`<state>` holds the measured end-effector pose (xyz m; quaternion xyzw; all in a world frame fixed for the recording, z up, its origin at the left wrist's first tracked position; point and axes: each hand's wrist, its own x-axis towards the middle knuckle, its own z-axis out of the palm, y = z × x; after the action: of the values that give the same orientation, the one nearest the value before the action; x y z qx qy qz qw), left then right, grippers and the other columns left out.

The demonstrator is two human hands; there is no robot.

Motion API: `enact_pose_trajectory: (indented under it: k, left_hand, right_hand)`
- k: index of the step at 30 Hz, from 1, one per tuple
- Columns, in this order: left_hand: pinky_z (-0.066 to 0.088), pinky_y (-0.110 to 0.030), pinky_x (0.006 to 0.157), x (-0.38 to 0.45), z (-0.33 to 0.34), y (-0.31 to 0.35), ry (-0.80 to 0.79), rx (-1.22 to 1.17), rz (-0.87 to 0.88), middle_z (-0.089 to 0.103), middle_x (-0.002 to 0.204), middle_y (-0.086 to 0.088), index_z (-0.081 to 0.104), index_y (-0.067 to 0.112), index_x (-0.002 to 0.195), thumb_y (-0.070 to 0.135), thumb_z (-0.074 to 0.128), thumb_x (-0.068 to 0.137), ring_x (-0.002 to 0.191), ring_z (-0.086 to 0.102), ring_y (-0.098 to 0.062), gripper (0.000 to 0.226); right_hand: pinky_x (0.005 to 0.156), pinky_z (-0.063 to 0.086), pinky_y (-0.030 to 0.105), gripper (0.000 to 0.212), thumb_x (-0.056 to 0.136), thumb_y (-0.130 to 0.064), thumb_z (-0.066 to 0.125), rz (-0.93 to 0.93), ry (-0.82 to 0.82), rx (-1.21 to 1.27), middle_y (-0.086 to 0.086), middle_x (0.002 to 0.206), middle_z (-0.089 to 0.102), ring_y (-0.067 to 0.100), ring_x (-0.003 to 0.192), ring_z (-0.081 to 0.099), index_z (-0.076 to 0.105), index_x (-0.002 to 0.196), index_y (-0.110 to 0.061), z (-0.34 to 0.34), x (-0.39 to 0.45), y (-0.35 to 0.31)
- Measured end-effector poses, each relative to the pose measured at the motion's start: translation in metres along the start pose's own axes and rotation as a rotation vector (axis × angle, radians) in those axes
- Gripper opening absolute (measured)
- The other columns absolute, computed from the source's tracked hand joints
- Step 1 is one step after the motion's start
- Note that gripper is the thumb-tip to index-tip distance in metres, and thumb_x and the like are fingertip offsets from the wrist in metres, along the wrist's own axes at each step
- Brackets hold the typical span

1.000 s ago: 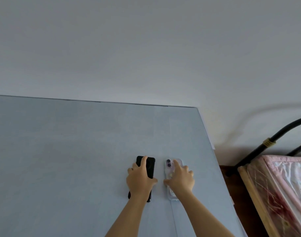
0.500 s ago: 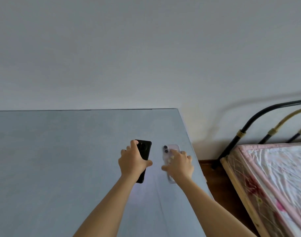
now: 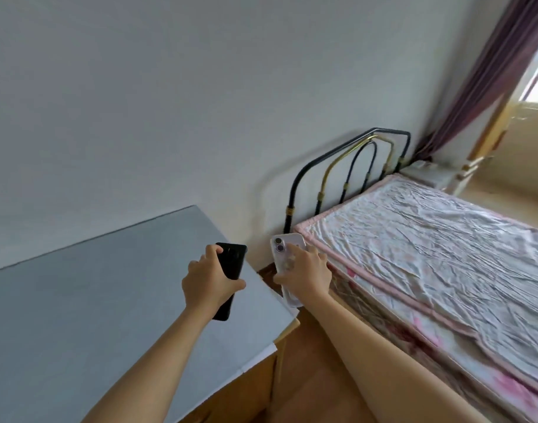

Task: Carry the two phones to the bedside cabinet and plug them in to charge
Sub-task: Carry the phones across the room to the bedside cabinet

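Observation:
My left hand [image 3: 209,282] is shut on a black phone [image 3: 232,261], held back side up above the right end of the grey table [image 3: 78,300]. My right hand [image 3: 304,276] grips a pale lilac phone [image 3: 284,248] in a clear case, camera end pointing away, in the air over the gap between table and bed. At the far side of the bed, by the curtain, a light-coloured bedside cabinet [image 3: 426,175] shows only its top corner. No charger or cable is visible.
A bed [image 3: 429,254] with a pink floral cover fills the right side, with a black and brass metal headboard [image 3: 347,175] against the white wall. Wooden floor [image 3: 307,377] lies between table and bed. A purple curtain [image 3: 481,71] hangs at the far right.
Both phones have been lifted off the table and carried right. The view has swung right, bringing the whole bed, headboard, curtain and cabinet into sight.

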<state>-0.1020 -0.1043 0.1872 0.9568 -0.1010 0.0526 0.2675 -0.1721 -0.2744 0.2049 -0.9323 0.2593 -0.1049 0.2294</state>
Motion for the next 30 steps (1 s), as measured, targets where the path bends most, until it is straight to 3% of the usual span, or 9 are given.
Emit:
enact_pose_trajectory:
  k: [4,12,16,25,30]
  left_hand:
    - [0.052,-0.033,0.066,-0.033,0.009,0.046,-0.047,-0.002,0.232,0.062,0.115,-0.006,0.039,0.022,0.125,0.045,0.079,0.061,0.1,0.056,-0.026,0.079]
    - [0.052,-0.04,0.074,-0.108,0.042,0.156,-0.188,-0.114,0.519,0.062,0.116,-0.011,0.042,0.021,0.125,0.046,0.082,0.058,0.108,0.055,-0.035,0.082]
    - [0.048,-0.039,0.068,-0.159,0.061,0.211,-0.251,-0.162,0.663,0.064,0.111,-0.009,0.042,0.021,0.12,0.048,0.082,0.058,0.107,0.056,-0.036,0.078]
    - [0.041,-0.033,0.065,-0.335,0.093,0.311,-0.444,-0.259,0.911,0.063,0.11,-0.008,0.042,0.021,0.118,0.044,0.082,0.057,0.106,0.056,-0.034,0.076]
    - [0.039,-0.031,0.064,-0.448,0.1,0.352,-0.539,-0.28,0.971,0.063,0.104,-0.007,0.042,0.021,0.117,0.047,0.082,0.058,0.1,0.058,-0.032,0.076]
  right_hand:
    - [0.085,0.045,0.039,0.076,0.067,-0.043,0.076,0.154,0.097,0.01,0.006,0.133,0.047,0.032,0.123,0.037,0.045,0.136,-0.037,-0.034,-0.044,0.05]
    - [0.07,0.051,0.03,0.059,0.066,-0.045,0.074,0.46,0.318,0.088,-0.002,0.102,0.059,0.027,0.103,0.056,0.053,0.121,-0.042,-0.113,-0.143,0.152]
    - [0.076,0.046,0.032,0.074,0.068,-0.046,0.075,0.645,0.396,0.035,0.003,0.122,0.052,0.029,0.115,0.044,0.044,0.134,-0.045,-0.15,-0.208,0.204]
    - [0.083,0.047,0.038,0.072,0.067,-0.051,0.074,0.914,0.534,0.004,0.006,0.128,0.05,0.032,0.122,0.04,0.047,0.132,-0.037,-0.214,-0.374,0.308]
    - [0.094,0.047,0.043,0.077,0.066,-0.052,0.073,1.019,0.585,-0.017,0.008,0.141,0.044,0.037,0.13,0.037,0.044,0.136,-0.037,-0.246,-0.478,0.357]
